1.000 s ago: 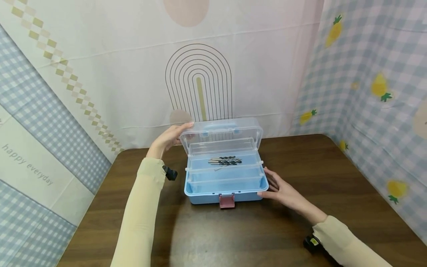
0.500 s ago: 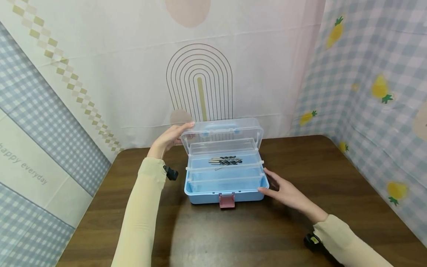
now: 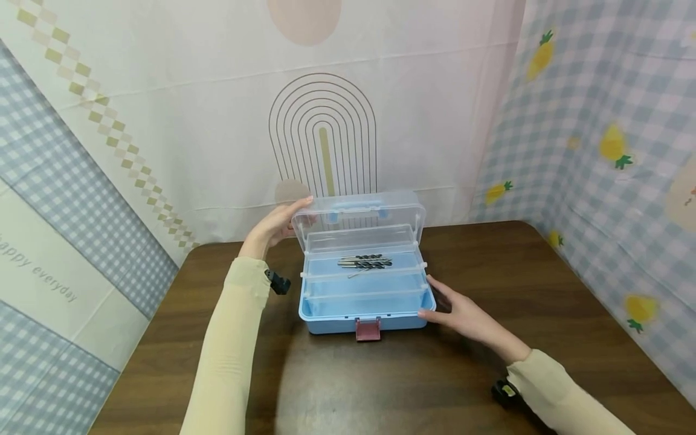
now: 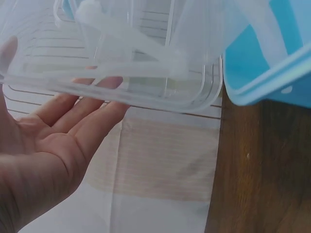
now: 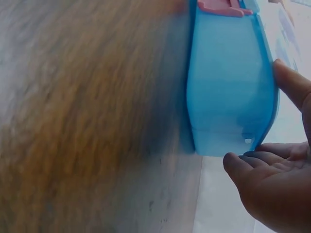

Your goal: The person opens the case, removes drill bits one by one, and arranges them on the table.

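Observation:
A light-blue plastic toolbox (image 3: 370,325) stands on the table with its clear lid (image 3: 399,208) raised. Several dark twist drill bits (image 3: 365,261) lie inside, on or under the clear trays. At the lid's left corner, my left hand (image 3: 272,228) holds the edge; the left wrist view puts the fingers (image 4: 92,116) along it, with the thumb at far left. My right hand (image 3: 462,311) grips the box's front right corner. Its thumb (image 5: 291,85) touches the rim and the other fingers lie at the side. A maroon latch (image 3: 368,330) hangs open in front.
The box sits toward the back of a dark brown wooden table (image 3: 348,386). A white patterned cloth (image 3: 228,139) hangs close behind it, and a checked cloth with pineapples (image 3: 592,169) hangs on the right.
Both hands keep their places on the box and lid. The lid seems tilted very slightly; otherwise only a small shift of the whole view shows.

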The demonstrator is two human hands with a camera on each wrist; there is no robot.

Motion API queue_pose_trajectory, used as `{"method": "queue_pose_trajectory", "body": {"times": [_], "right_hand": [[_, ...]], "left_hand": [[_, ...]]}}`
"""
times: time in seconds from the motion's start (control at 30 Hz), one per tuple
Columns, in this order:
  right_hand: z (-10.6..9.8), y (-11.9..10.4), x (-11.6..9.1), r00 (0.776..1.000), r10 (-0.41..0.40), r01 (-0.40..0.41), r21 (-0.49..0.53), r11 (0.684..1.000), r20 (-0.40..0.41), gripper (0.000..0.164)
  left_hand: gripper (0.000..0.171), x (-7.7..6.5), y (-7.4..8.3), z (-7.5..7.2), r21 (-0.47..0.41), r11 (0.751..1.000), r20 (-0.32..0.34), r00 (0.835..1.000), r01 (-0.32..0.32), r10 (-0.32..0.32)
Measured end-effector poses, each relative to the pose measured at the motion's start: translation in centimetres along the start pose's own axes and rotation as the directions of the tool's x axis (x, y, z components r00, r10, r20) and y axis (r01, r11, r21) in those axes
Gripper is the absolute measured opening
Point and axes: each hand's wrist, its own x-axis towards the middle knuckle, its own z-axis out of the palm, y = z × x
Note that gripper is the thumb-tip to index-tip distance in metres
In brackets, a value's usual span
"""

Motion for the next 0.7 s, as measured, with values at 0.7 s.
{"method": "queue_pose_trajectory", "body": {"times": [0.7], "right_hand": [[0.0,-0.2,-0.3,1.0,-0.026,0.025,0.052,0.998,0.012,0.093]], "left_hand": [[0.073,1.9,0.3,1.4,-0.266,0.958,-0.165,0.974,0.109,-0.157]]}}
